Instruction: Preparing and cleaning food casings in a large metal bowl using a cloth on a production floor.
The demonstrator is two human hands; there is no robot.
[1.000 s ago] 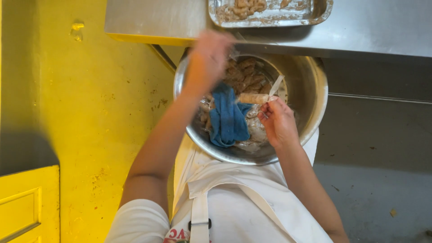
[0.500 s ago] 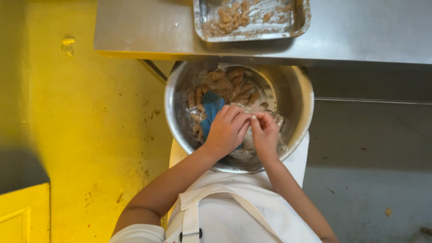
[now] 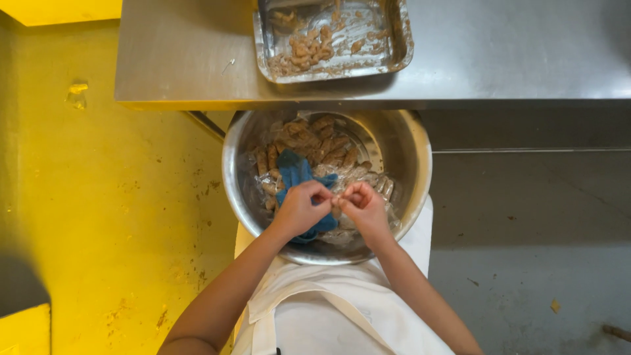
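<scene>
A round steel bowl (image 3: 414, 164) sits in my lap, holding several brownish shrimp-like pieces (image 3: 322, 141) on clear plastic and a crumpled blue cloth (image 3: 294, 171). My left hand (image 3: 301, 209) and my right hand (image 3: 363, 209) meet over the near side of the bowl. Their fingertips pinch one small pale piece (image 3: 336, 200) between them. My left hand rests over the blue cloth. I cannot tell whether my right hand also holds a tool.
A steel table (image 3: 526, 52) runs across the top, with a foil tray (image 3: 394, 52) of several similar pieces just beyond the bowl. The floor is yellow (image 3: 118, 197) on the left and grey (image 3: 539, 263) on the right. A white apron (image 3: 328, 309) covers my front.
My left hand has come back from the far rim of the bowl to join my right hand at the near side. Both now pinch one piece together.
</scene>
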